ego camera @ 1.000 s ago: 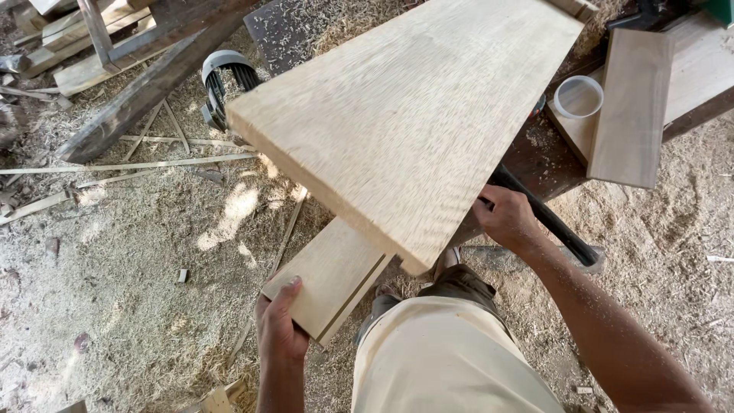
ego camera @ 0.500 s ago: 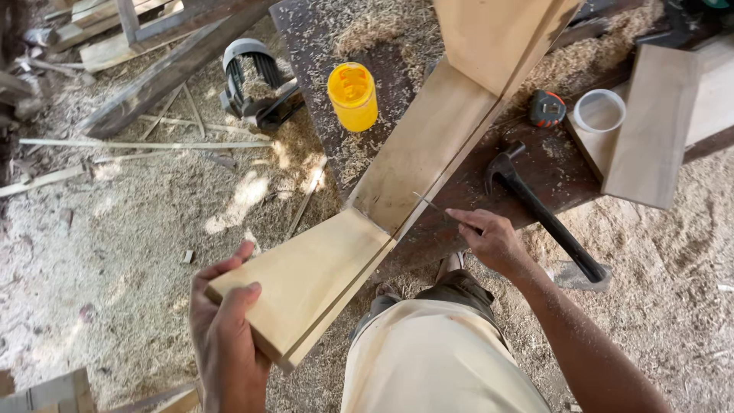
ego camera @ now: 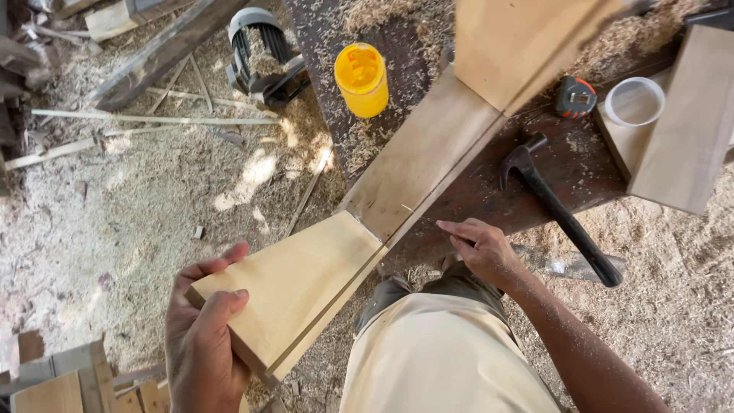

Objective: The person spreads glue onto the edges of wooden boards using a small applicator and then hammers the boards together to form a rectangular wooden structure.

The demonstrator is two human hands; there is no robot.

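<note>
Gripping the near end of the board (ego camera: 367, 229) with our left hand (ego camera: 202, 336), fingers curled over its end edge and thumb along the side, we hold it tilted on a long diagonal: it runs from low at our left, up and away to the right, across the dark bench (ego camera: 581, 164). Our right hand (ego camera: 482, 248) sits just beside the board's right edge at mid-length, on the bench edge, fingers loosely bent and holding nothing that we can make out. So the left hand carries the board and the right is nearer its middle. The board is pale, smooth wood with a thin groove or seam along its right side. A hammer (ego camera: 558, 210) lies just beyond the right hand, a yellow cup (ego camera: 362, 79) farther up the bench
</note>
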